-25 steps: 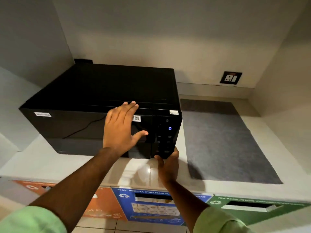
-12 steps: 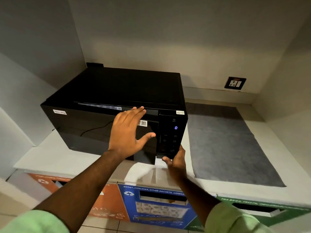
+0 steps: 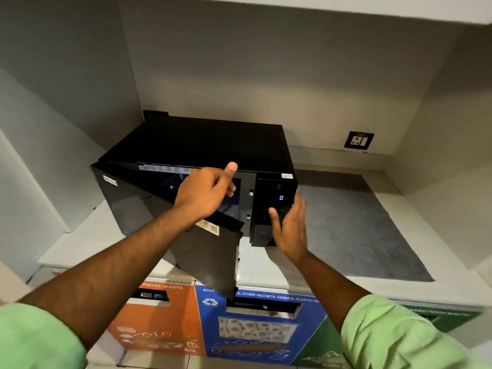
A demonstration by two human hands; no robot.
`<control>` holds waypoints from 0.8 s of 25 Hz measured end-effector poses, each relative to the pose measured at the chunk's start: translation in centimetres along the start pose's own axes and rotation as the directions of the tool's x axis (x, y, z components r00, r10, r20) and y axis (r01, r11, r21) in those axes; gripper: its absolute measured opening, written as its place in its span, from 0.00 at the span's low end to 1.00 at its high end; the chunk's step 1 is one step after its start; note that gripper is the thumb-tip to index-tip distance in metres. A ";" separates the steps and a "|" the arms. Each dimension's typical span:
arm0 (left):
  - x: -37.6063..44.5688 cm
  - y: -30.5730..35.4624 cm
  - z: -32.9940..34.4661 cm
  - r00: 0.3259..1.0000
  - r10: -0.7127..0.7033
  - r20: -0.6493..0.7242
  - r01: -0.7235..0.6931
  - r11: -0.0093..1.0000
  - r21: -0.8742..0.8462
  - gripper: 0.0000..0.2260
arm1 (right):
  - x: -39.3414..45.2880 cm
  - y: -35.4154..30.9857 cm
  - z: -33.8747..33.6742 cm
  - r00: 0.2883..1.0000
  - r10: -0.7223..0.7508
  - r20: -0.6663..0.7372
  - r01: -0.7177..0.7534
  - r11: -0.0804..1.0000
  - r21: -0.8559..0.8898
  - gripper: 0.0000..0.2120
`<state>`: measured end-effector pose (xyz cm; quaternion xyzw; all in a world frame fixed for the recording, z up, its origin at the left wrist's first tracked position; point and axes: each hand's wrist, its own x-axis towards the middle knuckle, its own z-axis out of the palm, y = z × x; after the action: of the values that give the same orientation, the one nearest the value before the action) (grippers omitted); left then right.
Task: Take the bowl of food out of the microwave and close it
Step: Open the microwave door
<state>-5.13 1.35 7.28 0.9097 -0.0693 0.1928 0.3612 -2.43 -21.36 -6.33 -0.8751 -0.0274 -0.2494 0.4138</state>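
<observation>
A black microwave stands on a white counter inside a wall niche. Its door, hinged on the left, hangs partly open towards me. My left hand reaches over the door's top edge into the opening, fingers curled and thumb up, with nothing visible in it. My right hand lies flat against the lower right corner of the microwave, thumb on the control panel, which shows a blue 0. The cavity is dark and largely hidden by my left hand. No bowl can be made out.
A grey mat covers the counter to the right of the microwave. A wall socket sits behind it. Below the counter edge are an orange waste bin and a blue one. Niche walls close in on both sides.
The door was shut and has swung open towards me. My left hand went from flat on the door to curled over its top edge. My right hand moved up onto the control panel.
</observation>
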 end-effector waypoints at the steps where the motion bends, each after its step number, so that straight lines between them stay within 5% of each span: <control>1: -0.3 0.1 -0.7 1.000 0.002 0.005 -0.002 1.000 0.004 0.33 | 0.5 -0.9 -0.4 0.999 -0.005 -0.031 0.002 0.996 -0.090 0.37; 5: -1.9 -1.3 -3.2 1.000 -0.016 -0.006 0.017 0.953 0.301 0.29 | 1.9 -3.9 -1.7 0.993 -0.065 -0.095 0.025 0.930 -0.366 0.39; 9: -3.3 -5.2 -6.3 0.992 -0.113 -0.060 0.125 0.748 0.651 0.29 | 2.3 -5.8 -2.0 0.969 -0.240 0.062 0.235 0.808 -0.540 0.34; 13: -5.0 -8.7 -9.1 0.937 -0.346 -0.047 0.286 0.683 0.672 0.45 | 1.6 -7.3 -1.3 0.964 -0.232 0.130 0.262 0.749 -0.609 0.33; 20: -6.9 -12.0 -12.7 0.913 -0.345 0.217 0.098 0.702 0.706 0.53 | 0.6 -9.8 0.0 0.991 -0.104 0.084 0.134 0.808 -0.574 0.37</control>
<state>-12.03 18.71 5.34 0.9983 0.0578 0.0027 0.0062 -4.40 -14.98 0.89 -0.9616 -0.0153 -0.2501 0.1116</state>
